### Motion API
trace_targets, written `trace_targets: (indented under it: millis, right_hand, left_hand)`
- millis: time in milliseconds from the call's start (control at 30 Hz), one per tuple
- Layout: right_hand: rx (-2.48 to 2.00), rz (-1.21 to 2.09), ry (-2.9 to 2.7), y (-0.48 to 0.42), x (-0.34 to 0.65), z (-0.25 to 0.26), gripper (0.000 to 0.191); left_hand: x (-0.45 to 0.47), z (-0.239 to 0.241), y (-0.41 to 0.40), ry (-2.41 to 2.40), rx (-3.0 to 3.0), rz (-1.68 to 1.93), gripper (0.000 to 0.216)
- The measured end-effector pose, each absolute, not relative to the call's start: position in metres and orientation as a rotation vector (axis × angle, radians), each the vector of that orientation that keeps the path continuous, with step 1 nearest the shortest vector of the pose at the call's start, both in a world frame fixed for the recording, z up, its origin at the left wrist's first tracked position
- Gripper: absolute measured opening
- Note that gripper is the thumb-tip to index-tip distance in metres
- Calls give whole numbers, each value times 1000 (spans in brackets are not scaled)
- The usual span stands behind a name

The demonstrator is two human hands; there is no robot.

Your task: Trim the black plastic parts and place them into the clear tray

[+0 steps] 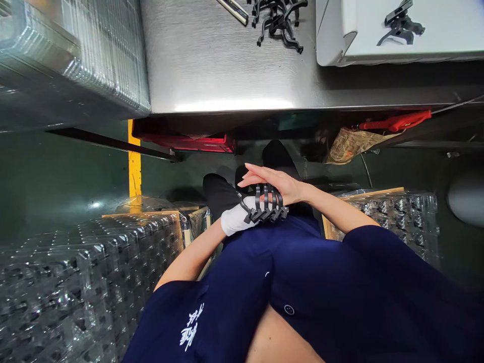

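Note:
My left hand (242,214), in a white glove, lies in front of my lap. Several black curved plastic clips (267,209) sit side by side in it, their blocky ends toward my body. My right hand (278,182) is bare and reaches across above the left one, fingers stretched out to the left. Its palm side is close to the clips; whether it presses on them I cannot tell. The left fingers are mostly hidden under the clips and the right hand. More black clips (280,25) lie in a tangled pile on the metal table.
A steel table (227,75) spans the front, with a metal strip (234,11) on it. A white bin (340,58) at right holds a black part (403,25). Stacked clear trays (106,55) stand at left, with more tray stacks (94,272) beside me. A red crate (204,143) sits below.

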State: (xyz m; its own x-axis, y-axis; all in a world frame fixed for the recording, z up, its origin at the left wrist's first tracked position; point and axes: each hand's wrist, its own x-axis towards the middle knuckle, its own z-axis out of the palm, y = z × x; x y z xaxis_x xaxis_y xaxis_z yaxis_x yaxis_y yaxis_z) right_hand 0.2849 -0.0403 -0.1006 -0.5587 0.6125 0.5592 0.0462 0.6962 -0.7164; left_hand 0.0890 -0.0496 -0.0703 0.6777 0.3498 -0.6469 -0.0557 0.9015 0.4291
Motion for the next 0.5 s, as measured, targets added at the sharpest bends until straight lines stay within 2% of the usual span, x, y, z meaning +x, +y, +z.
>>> trace_targets:
  millis: [300,500]
  right_hand:
    - [-503,861,-2065,-40,285,-106,79]
    - [-564,986,-2017,-36,285,-113,60]
  left_hand:
    - [90,-66,-43,748,679,186,42]
    - [93,-64,-56,716,932,89,36]
